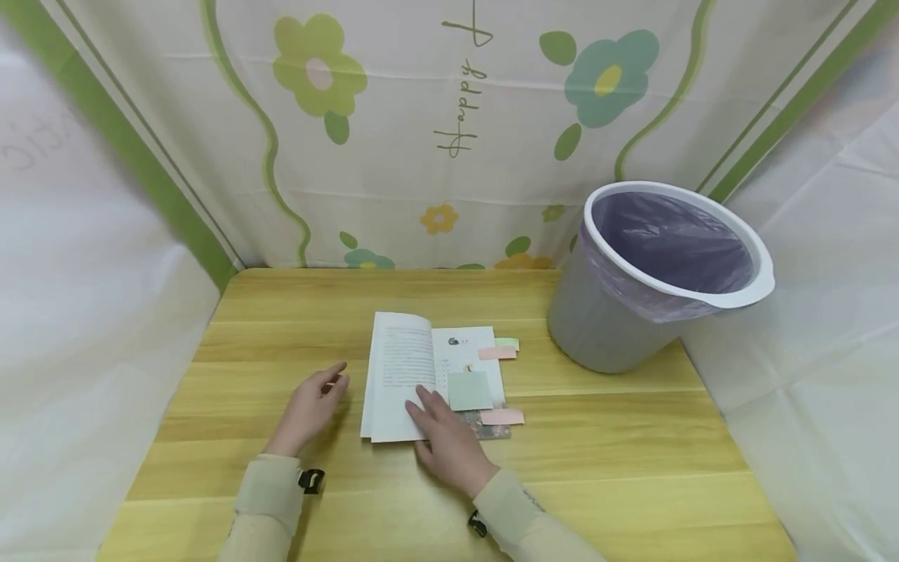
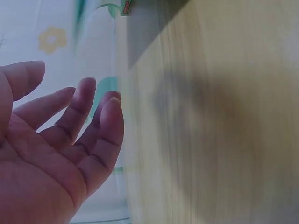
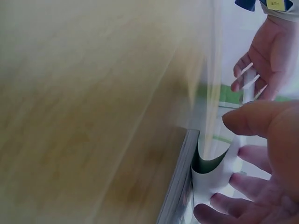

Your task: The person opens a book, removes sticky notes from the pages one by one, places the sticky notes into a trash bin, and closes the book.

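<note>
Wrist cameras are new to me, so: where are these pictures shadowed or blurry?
Head view: mostly even light, but print in the book is too small to read; left wrist view: a soft, dark shadow on the tabletop beside the left fingers; right wrist view: tabletop grain blurred, cloth backdrop pale and hazy.

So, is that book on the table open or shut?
Open: in the head view, the book shows printed pages side by side; in the right wrist view, a leaf curls out from it.
</note>
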Demonstrator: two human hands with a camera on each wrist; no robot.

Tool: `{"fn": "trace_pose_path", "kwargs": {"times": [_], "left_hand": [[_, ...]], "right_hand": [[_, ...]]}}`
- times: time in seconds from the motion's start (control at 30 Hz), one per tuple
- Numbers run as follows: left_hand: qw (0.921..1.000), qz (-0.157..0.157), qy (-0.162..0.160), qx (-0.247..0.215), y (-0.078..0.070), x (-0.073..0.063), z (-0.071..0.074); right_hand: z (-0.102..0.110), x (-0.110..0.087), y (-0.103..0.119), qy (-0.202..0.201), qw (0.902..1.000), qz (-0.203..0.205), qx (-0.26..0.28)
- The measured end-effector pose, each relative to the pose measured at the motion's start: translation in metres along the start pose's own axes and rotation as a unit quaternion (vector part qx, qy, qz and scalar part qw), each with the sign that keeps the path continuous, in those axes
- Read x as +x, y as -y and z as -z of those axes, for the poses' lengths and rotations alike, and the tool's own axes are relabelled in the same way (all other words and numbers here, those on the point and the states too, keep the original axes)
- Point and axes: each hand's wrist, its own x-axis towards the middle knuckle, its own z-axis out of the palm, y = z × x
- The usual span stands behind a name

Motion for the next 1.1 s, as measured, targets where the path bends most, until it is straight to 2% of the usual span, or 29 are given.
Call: {"fn": "trace_pose_path", "kwargs": {"times": [0.2,0.5,0.83,1.1], "left_hand": [[1.0000,-0.009,0.000,0.001,-0.002,0.004,-0.006],[0.9991,-0.040,0.004,0.009,-0.011,0.018,-0.019],[0.9974,-0.053,0.037,0.032,-0.021,0.038,-0.029],[0.9949,-0.067,0.051,0.055,-0.023,0.048,-0.037]], "right_hand": [[-0.003,0.001,0.003,0.025,0.9991,0.010,-0.031],[-0.008,0.003,0.006,0.031,0.9955,0.040,-0.080],[-0.015,0.004,0.011,0.065,0.9873,0.043,-0.138],[-0.016,0.004,0.012,0.076,0.9848,0.047,-0.149]]}}
